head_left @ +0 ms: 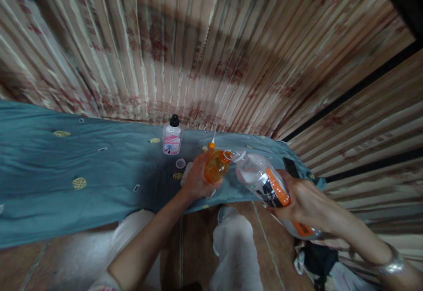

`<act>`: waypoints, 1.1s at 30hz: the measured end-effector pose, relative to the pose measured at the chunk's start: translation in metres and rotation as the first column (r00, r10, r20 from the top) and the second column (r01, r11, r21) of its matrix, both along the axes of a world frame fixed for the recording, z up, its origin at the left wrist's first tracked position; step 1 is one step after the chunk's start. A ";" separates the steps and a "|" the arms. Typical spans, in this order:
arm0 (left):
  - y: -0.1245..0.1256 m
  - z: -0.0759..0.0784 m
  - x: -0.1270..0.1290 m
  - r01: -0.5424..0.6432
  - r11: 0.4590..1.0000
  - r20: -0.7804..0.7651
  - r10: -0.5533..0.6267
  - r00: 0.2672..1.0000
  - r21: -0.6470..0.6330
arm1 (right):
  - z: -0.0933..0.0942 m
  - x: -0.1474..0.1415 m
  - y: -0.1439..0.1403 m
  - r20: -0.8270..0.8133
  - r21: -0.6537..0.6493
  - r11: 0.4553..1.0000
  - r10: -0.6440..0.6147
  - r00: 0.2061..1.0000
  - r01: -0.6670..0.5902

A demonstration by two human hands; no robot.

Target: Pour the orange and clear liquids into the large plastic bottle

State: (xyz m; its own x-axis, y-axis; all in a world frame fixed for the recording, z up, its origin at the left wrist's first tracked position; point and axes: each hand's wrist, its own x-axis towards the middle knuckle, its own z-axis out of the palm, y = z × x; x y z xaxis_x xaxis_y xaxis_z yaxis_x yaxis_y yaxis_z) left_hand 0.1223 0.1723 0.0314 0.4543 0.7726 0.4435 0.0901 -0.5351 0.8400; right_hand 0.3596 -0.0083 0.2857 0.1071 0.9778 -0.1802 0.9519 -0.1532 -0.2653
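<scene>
My left hand point(197, 177) is wrapped round a small see-through orange bottle point(216, 167), which leans to the right. My right hand point(299, 196) grips a large clear plastic bottle point(253, 170) with an orange and black label. That bottle is tilted, its neck pointing left and meeting the orange bottle's mouth. Whether liquid is flowing between them I cannot tell. Just behind the orange bottle lies an orange cap point(212, 145) with a thin pale tube. A small white round cap point(180, 163) rests left of my left hand. Something white and crumpled point(187, 174) shows partly beneath that hand.
A clear bottle with a pink label and black top point(172, 137) stands upright near the curtain point(185, 62). Blue-green patterned cloth point(109, 163) covers the surface. A dark flat object point(290, 167) lies beyond my right hand. Dark and pale items point(319, 256) are at lower right.
</scene>
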 end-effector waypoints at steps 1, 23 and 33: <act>0.000 0.000 0.000 0.003 1.000 0.003 -0.003 1.000 -0.005 | 0.000 0.000 0.000 -0.005 -0.003 1.000 -0.002 1.000 0.002; 0.000 -0.001 0.000 -0.008 1.000 0.013 0.007 1.000 0.027 | 0.000 0.002 -0.001 0.012 -0.015 1.000 -0.023 1.000 0.023; 0.001 -0.002 0.000 0.008 1.000 0.017 -0.008 1.000 0.014 | 0.001 0.001 0.000 0.012 -0.005 1.000 -0.002 1.000 0.002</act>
